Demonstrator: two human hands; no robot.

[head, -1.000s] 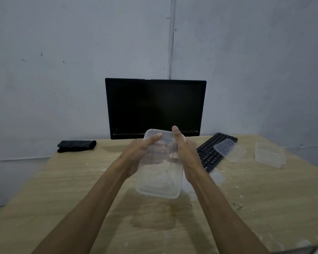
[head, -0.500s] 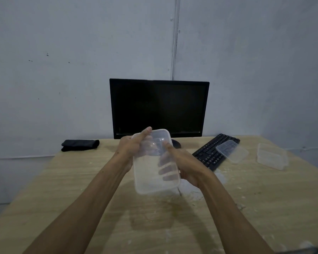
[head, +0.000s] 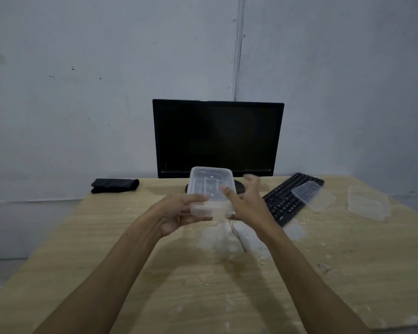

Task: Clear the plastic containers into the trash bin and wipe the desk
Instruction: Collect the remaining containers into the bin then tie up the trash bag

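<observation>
Holding a clear container (head: 211, 190) at frame centre, above the desk (head: 106, 237).
We are gripping it with our left hand (head: 179, 212); our right hand (head: 245, 201) is spreading its fingers, touching the lid.

Lid (head: 313, 195) on keyboard (head: 290, 197), monitor (head: 217, 138) behind.

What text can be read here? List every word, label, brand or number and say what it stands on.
No text can be read anywhere in this view.
Lidded container held by the left hand: raised marks on the lid, too blurred to read.
Keyboard: key legends too small to read.
Monitor: screen dark, no legible logo.
</observation>
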